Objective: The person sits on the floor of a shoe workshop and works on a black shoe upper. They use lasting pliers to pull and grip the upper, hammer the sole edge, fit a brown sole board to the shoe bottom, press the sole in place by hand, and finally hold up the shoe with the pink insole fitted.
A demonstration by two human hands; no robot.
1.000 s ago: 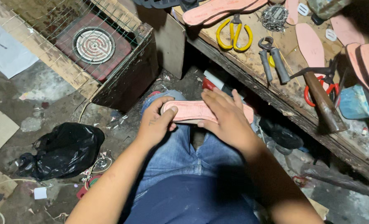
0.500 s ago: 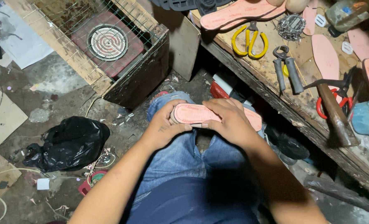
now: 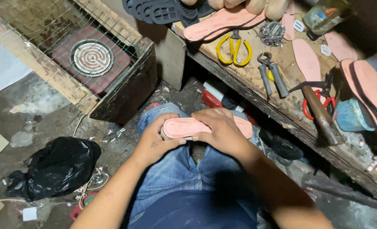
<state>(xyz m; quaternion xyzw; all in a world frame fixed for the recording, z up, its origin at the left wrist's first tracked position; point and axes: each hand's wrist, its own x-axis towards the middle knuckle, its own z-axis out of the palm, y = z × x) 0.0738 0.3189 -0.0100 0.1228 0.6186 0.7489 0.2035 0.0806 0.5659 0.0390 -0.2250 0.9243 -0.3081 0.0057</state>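
A pink shoe sole point(image 3: 184, 126) lies across my knees, held flat over my blue jeans. My left hand point(image 3: 155, 139) grips its near end from below, thumb under the edge. My right hand point(image 3: 219, 130) lies on top of the sole's middle and covers much of it; the far tip point(image 3: 244, 127) shows past the fingers. Both hands press the sole together.
A wooden workbench point(image 3: 256, 91) at upper right carries yellow scissors point(image 3: 234, 47), pliers point(image 3: 271, 76), a hammer point(image 3: 322, 114), red-handled scissors, more pink soles point(image 3: 307, 61) and black soles point(image 3: 154, 10). A wire-covered box with an electric hotplate point(image 3: 92, 57) stands at left. A black plastic bag point(image 3: 55, 167) lies on the dirty floor.
The view has shifted slightly, so the bench and box sit lower in frame. My hands still hold the pink sole on my knees, with the fingers regripped a little.
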